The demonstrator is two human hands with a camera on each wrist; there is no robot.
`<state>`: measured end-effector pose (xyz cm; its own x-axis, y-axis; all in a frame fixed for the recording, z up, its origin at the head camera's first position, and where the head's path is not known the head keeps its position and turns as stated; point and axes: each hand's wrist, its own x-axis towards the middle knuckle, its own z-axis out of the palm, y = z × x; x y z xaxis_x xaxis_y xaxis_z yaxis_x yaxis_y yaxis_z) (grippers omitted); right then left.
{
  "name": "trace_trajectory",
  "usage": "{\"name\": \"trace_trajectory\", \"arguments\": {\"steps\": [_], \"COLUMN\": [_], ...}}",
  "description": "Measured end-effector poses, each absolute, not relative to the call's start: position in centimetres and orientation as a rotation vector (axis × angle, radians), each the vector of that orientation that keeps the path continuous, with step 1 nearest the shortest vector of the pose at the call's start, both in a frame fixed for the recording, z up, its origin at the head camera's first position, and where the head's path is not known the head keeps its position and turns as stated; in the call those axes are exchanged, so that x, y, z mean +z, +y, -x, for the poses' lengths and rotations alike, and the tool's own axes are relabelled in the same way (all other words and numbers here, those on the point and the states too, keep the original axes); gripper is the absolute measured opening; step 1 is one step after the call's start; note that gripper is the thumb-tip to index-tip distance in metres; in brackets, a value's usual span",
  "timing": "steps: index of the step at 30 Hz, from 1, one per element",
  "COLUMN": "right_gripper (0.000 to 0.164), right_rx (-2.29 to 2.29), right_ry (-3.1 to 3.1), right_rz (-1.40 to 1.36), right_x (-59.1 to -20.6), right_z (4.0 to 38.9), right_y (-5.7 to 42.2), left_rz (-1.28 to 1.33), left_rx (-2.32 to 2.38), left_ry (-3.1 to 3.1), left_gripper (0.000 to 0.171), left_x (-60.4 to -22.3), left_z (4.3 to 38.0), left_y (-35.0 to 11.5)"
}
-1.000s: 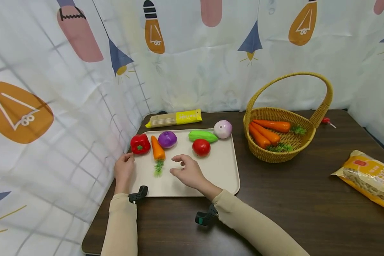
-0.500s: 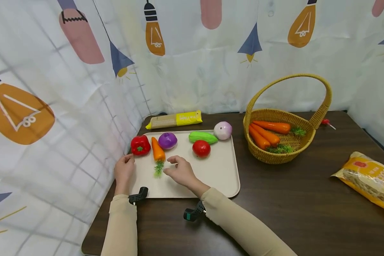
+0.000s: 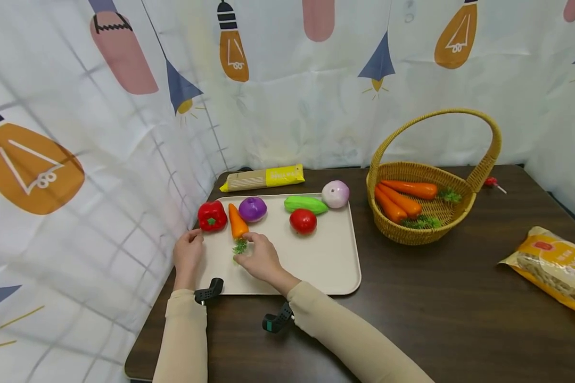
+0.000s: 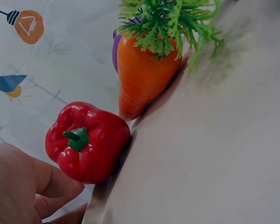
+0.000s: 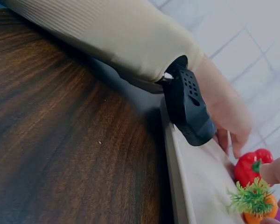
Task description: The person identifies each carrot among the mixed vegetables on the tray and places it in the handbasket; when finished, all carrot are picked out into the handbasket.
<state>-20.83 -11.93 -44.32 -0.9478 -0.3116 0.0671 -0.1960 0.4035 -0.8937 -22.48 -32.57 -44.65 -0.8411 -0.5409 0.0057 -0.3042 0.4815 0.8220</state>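
In the head view my left hand [image 3: 189,256] is at the left rim of the cream tray [image 3: 316,266], its fingers curled at the edge. The left wrist view shows its fingertips right at the rim, close below a red bell pepper [image 4: 89,142]. My right hand [image 3: 261,260] reaches over the tray, thumb and index finger spread apart on either side of the green leaves [image 3: 239,247] of an orange carrot [image 3: 238,223]. Beyond the carrot sits a purple onion-like vegetable [image 3: 253,209]. A tomato [image 3: 303,221], a green ridged vegetable [image 3: 305,204] and a pale purple onion [image 3: 335,194] lie farther right.
A wicker basket [image 3: 402,231] with a tall handle stands right of the tray, holding several carrots [image 3: 402,201]. Behind the tray lies a yellow noodle packet [image 3: 263,178]. A yellow bag [image 3: 556,263] is at the right, with a red lollipop [image 3: 493,183] beyond the basket.
My right hand has moved left across the tray, from bare tray beside the carrot to around its leaves. My left hand has stayed at the tray's rim.
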Motion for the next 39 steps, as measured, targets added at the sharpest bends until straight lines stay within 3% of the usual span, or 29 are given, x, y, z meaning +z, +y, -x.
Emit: {"name": "trace_trajectory", "arguments": {"steps": [21, 39], "right_gripper": [0.062, 0.046], "right_rx": [-1.542, -1.633], "right_ry": [2.603, 2.609], "right_rz": [0.272, 0.253], "right_x": [-44.4, -44.9], "right_z": [22.1, 22.4], "right_y": [-12.7, -12.2], "left_rz": [-0.728, -0.727], "left_rx": [-1.33, -1.3], "left_ry": [-2.455, -2.461], "left_gripper": [0.042, 0.042], "left_x": [-44.8, -44.5], "left_z": [22.3, 22.4], "left_y": [-32.3, -32.6]}}
